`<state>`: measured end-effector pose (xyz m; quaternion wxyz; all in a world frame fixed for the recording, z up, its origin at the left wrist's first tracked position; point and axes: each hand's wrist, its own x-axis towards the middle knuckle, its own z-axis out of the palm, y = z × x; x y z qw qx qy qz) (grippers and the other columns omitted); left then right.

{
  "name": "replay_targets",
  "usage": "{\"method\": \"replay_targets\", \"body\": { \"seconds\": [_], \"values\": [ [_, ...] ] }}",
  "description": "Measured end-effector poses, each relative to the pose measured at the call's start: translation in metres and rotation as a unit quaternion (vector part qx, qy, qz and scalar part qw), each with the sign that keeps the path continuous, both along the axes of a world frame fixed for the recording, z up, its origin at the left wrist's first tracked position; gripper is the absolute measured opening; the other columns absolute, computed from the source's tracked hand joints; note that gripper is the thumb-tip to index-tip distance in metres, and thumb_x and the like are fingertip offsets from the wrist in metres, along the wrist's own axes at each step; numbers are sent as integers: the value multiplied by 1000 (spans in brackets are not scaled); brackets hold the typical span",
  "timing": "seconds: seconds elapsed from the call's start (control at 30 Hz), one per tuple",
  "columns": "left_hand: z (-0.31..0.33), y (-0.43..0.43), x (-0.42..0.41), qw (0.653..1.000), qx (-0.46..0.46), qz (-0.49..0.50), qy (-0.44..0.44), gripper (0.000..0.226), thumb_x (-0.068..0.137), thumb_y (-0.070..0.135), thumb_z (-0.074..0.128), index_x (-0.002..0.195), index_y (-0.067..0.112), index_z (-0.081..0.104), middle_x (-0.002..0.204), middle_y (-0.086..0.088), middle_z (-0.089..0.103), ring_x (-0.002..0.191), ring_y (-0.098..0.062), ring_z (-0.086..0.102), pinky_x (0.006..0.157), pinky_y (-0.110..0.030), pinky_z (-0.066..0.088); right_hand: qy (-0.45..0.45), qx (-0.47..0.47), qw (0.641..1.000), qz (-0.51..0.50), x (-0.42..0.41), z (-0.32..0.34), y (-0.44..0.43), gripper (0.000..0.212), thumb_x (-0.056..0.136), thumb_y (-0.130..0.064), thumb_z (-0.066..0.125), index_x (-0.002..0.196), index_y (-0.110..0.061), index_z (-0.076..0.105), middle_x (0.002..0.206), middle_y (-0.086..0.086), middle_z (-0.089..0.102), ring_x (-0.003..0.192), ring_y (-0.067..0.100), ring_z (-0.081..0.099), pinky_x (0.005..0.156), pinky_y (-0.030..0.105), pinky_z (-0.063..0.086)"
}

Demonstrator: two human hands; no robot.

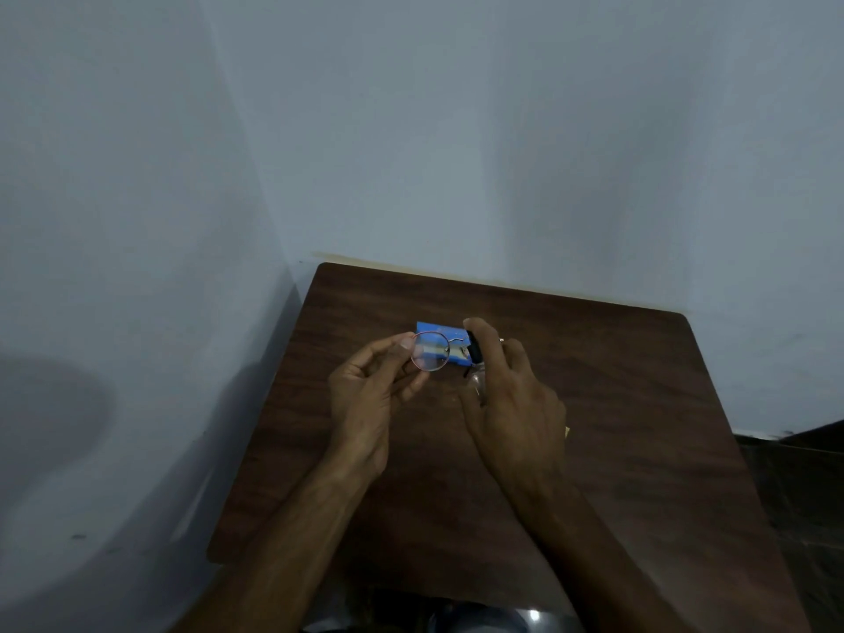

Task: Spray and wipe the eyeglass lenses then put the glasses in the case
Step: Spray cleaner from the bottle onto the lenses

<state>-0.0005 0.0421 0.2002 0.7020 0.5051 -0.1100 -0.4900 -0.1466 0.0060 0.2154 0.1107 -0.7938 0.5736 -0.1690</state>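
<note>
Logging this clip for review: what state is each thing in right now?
left hand, pinching the glasses by a lens rim.
right hand, curled round the spray bottle, finger on its black top.
glasses, held above the table.
spray bottle, held beside the lens.
blue item, flat on the table; open or shut unclear.

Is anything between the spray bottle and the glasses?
Nothing visible. The spray bottle in the right hand sits close beside the glasses, pinched at the rim by the left hand, with only air between. The blue object lies behind them.
</note>
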Motion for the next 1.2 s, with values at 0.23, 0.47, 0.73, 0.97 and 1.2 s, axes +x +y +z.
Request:
{"method": "replay_targets", "body": {
  "seconds": [0.23, 0.47, 0.73, 0.97, 1.2],
  "values": [
    [-5, 1, 2, 1000, 18, -8, -5, 23, 93, 13, 74, 115, 6, 75, 109, -12, 80, 103, -28, 77, 77, -31, 65, 6, 5, 1000, 9, 0, -4, -1, 74, 97, -23, 61, 150, -45, 15, 137, 2, 55, 66, 13, 52, 54, 27, 41],
    [-8, 0, 1, 1000, 26, -17, 3, 23, 94, 11, 73, 116, 5, 75, 110, -13, 80, 106, -30, 76, 77, -32, 64, -35, 5, 999, 25, -6, -7, 2, 73, 96, -21, 62, 157, -39, 27, 132, 2, 57, 67, 11, 55, 51, 22, 38],
    [-7, -3, -3, 999, 29, -24, 15, 19, 93, 12, 73, 111, 9, 77, 107, -13, 80, 99, -26, 77, 74, -30, 65, -75, -5, 997, 21, -10, -9, 2, 71, 95, -20, 62, 157, -36, 32, 133, -1, 58, 66, 9, 56, 49, 19, 35],
    [-4, -3, 4, 998, 28, -10, 52, 18, 90, 10, 74, 108, 9, 79, 103, -14, 80, 89, -19, 77, 72, -29, 66, -97, -49, 994, -16, -35, -10, -1, 63, 100, -31, 60, 157, -36, 32, 121, -5, 57, 70, 10, 59, 49, 32, 52],
    [-1, -5, 4, 999, 27, -12, 44, 21, 83, 13, 77, 105, 11, 79, 102, -12, 80, 87, -17, 78, 67, -26, 64, -29, -73, 997, -17, -49, -21, -8, 52, 100, -34, 62, 148, -33, 45, 113, -5, 59, 65, 14, 59, 47, 25, 42]
  ]
}}
